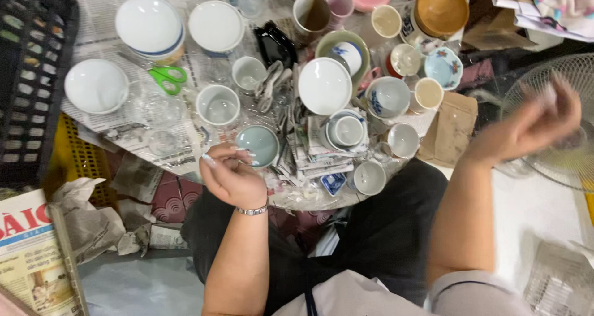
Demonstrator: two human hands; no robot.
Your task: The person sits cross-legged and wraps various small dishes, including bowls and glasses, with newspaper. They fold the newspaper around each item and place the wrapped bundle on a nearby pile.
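Sorting of crockery on newspaper-covered round table (185,158) appears in hand. Left hand (232,177) at table's 6 o'clock edge, fingers curled together, tips touching rim of pale grey-green ceramic cup (258,144); no firm clamp visible. Right hand (535,124) raised at 3 o'clock, well apart from table, blurred; cannot tell grip, seems empty. Next move likely calls for secure hold on cup. Obstacles: white mug (218,104) at cup's 10 o'clock, folded paper pile (309,149) at 3 o'clock, green-handled scissors (166,76) further off.

Silver bracelet (252,211) on left wrist; pale short sleeves (458,288); black trousers (383,229) (long painted nails).
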